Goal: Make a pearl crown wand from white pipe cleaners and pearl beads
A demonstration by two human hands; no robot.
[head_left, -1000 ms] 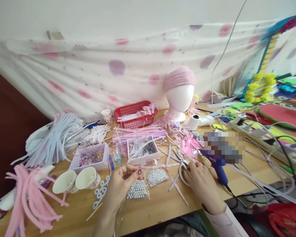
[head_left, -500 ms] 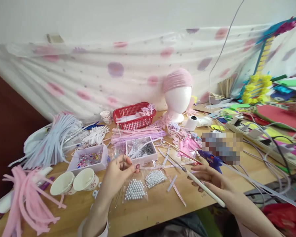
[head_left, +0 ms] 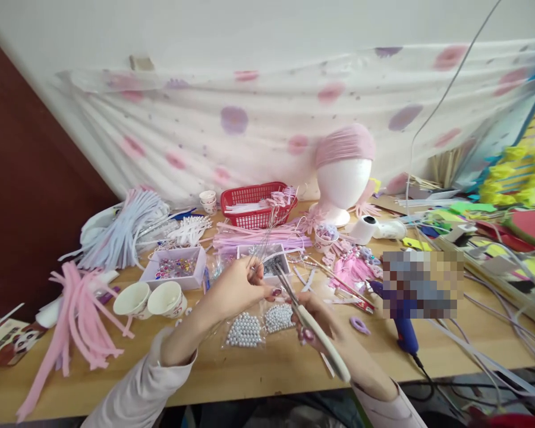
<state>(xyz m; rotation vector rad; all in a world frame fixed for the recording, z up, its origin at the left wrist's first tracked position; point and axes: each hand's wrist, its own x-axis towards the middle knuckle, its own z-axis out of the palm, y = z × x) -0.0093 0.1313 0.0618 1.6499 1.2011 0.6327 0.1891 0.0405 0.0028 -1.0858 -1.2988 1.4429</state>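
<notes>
My left hand is raised over the table with its fingers pinched on a bunch of thin clear wires that stand up from the fingertips. My right hand grips white-handled scissors, their metal blades pointing up-left and meeting the wires right at my left fingertips. Two clear bags of white pearl beads lie on the wooden table just below both hands.
Two paper cups, a tray of coloured gems, a red basket, pink pipe cleaners and a white foam head crowd the table. A blue glue gun and tangled cables lie to the right.
My right hand lifted the scissors off the table and swung them left to the wires. My left hand rose slightly. The camera shifted left.
</notes>
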